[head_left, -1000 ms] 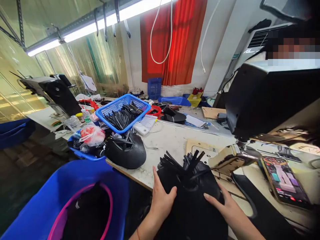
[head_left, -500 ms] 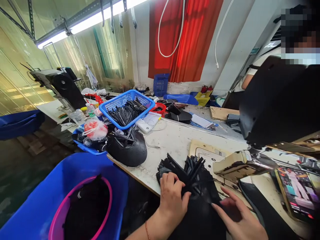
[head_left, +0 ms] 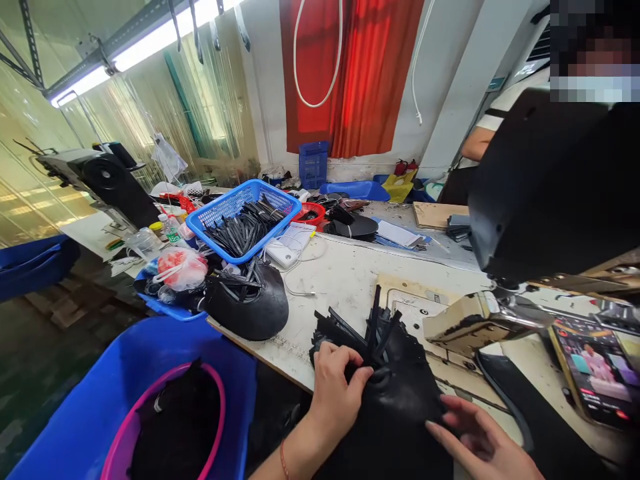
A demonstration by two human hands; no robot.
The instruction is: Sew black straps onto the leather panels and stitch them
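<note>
Black leather pieces (head_left: 405,393) lie in a heap at the near edge of the sewing table, in front of the sewing machine arm (head_left: 480,323). From the heap's top a bundle of narrow black strips (head_left: 383,327) sticks up. My left hand (head_left: 336,387) is bent over the heap's left side, its thumb and forefinger closed on a black strip; the exact contact is partly hidden. At the right edge of the leather is my right hand (head_left: 483,437), thumb and fingers apart, with nothing visible between them.
A black shoe-shaped piece (head_left: 247,300) filled with strips sits left, beside a blue basket (head_left: 245,250) of strips. Below stands a blue tub (head_left: 200,340) with a pink-rimmed basin (head_left: 220,393). A phone (head_left: 595,370) leans at right. Another person (head_left: 483,133) is behind the machine.
My left hand has shifted slightly, and a strip now stands more upright beside it. My right hand stays near the leather's right edge. The whole view has turned slightly.
</note>
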